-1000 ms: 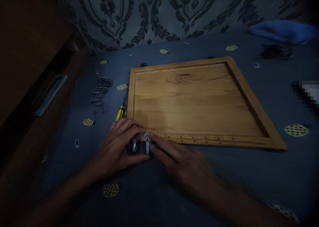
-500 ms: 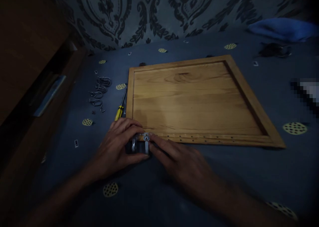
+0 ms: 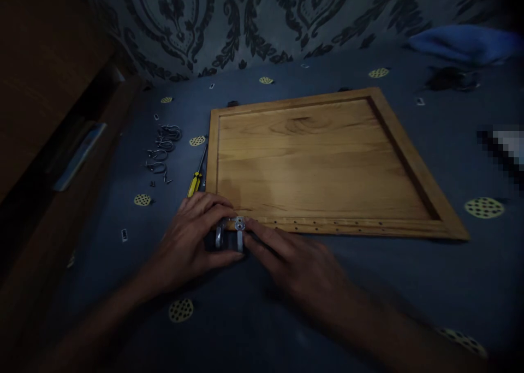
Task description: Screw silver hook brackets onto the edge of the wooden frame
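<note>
A wooden framed panel (image 3: 311, 160) lies on the blue patterned cloth, with a row of small dark holes along its near rail. At the near left corner, a metal hook (image 3: 239, 234) has its plate against that rail and its arm towards me. A second metal hook (image 3: 220, 235) sits just left of it. My left hand (image 3: 194, 234) is closed around the hooks, fingers over the frame's edge and thumb by the hook's lower end. My right hand (image 3: 289, 258) pinches the right-hand hook by its plate; its thumb is hidden.
Left of the panel lie several metal hooks (image 3: 158, 153), small screws (image 3: 167, 181) and a yellow-handled screwdriver (image 3: 194, 184). Blue fabric (image 3: 462, 42) and a dark object (image 3: 448, 80) are at the far right. A wooden cabinet (image 3: 45, 51) borders the left side.
</note>
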Tool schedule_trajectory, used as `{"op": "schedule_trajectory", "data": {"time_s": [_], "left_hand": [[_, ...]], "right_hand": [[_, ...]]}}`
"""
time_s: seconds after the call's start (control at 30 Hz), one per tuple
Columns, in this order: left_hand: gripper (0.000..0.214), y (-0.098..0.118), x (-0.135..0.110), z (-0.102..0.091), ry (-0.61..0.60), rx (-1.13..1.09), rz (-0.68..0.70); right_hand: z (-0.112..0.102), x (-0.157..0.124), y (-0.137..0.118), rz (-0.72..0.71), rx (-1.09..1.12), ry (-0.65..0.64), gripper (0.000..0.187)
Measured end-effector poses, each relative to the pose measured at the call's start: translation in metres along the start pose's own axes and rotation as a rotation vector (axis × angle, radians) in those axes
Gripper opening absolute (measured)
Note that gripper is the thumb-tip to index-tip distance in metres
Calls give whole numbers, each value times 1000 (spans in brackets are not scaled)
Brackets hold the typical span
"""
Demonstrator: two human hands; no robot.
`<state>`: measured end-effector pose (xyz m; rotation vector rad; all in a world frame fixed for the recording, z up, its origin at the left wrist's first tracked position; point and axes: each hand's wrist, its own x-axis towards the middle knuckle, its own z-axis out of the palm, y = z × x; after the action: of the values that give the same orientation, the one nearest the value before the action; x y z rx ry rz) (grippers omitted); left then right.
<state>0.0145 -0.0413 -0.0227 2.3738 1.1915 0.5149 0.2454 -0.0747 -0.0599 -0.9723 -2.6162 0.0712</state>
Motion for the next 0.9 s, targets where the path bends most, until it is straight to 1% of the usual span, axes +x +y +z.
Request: {"op": "schedule_trajectory", "data": {"time_s": [0.37,0.53,0.7,0.9], "left_hand": [[45,-1,0,-1,-11,-1,2],[43,-1,0,0,-6,0,1],[46,-2,0,0,6,0,12],[45,-2,0,0,3,1,5]], "right_hand": [[-1,1,1,-23,-22,21,49],[-1,1,1,-22,-6,24,46],[0,2,0,-22,-5,44,46],[-2,3,0,-21,9,23,46]]}}
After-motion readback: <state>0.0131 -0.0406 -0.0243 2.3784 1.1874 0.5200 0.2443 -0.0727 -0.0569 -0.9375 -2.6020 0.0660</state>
